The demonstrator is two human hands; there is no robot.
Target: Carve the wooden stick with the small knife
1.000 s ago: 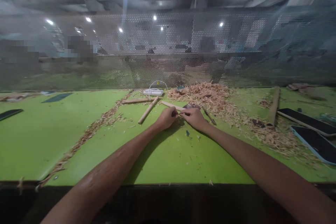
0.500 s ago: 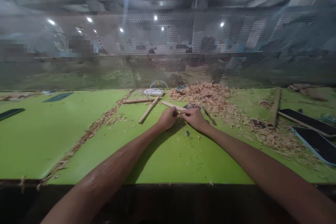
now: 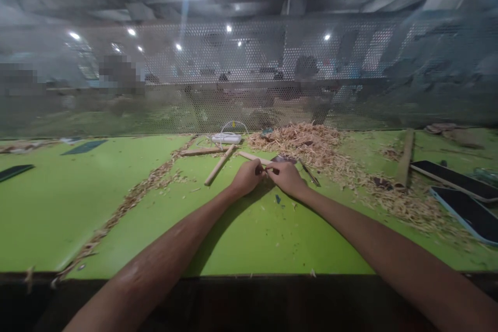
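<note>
Over the middle of the green table [image 3: 249, 238], my left hand [image 3: 248, 175] and my right hand [image 3: 287, 178] meet almost fingertip to fingertip. Both are closed in a pinch, and what lies between the fingers is too small to name. Just behind them is a pale wooden stick [image 3: 252, 157], partly hidden by the hands. Another round wooden stick [image 3: 219, 166] lies slanted to the left of my left hand. Beside my right hand rests a thin dark tool [image 3: 310, 173], its kind unclear. A dark flat piece [image 3: 282, 158] shows behind my right fingers.
A heap of wood shavings [image 3: 299, 137] spreads from the back toward the right. A white power strip [image 3: 226, 138] with a cable stands at the back, before a perforated screen [image 3: 241, 98]. Two phones [image 3: 461, 180] lie at the right, near a bamboo-like piece [image 3: 405, 158].
Both hands stay pinched together in nearly the same place, with only slight finger movement. The whole view has shifted a little. Nothing on the table has visibly moved.
</note>
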